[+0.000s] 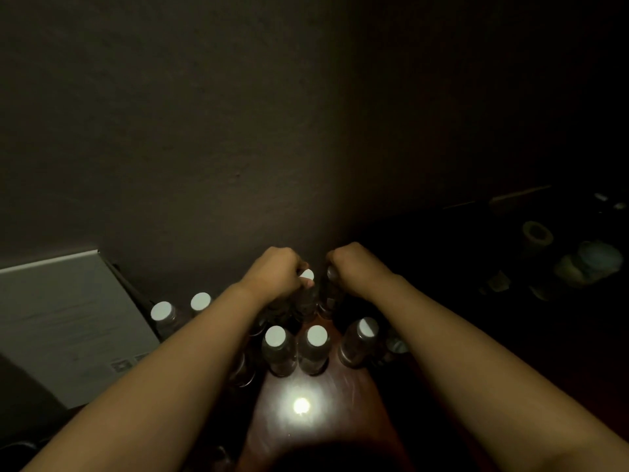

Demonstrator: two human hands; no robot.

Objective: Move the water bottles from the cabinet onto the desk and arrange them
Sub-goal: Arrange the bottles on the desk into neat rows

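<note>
Nearest the camera a bright glare spot (301,406) is seen on the bare reddish wood of the counter (347,410), with both forearms reaching over it toward the far edge by the wall (238,131). Upright, white-capped water bottles (276,349) are gathered in the middle of the counter, several standing close together in rough rows, so a good share of the moving is judged done. At the far edge the left hand (275,272) is curled round the neck of one bottle (306,294), its white cap showing just beside the fingers (302,267). The right hand (354,267) is closed round the top of a neighbouring bottle (327,301), whose cap is hidden by the grip. Both bottles appear to be standing on the counter, though their bases cannot be made out in the dark. A grey box (68,321) is seen at the left edge, dim clutter (578,264) off to the right. No cabinet is in view, so how many bottles are left cannot be told; tidying of the rows is judged outstanding
</note>
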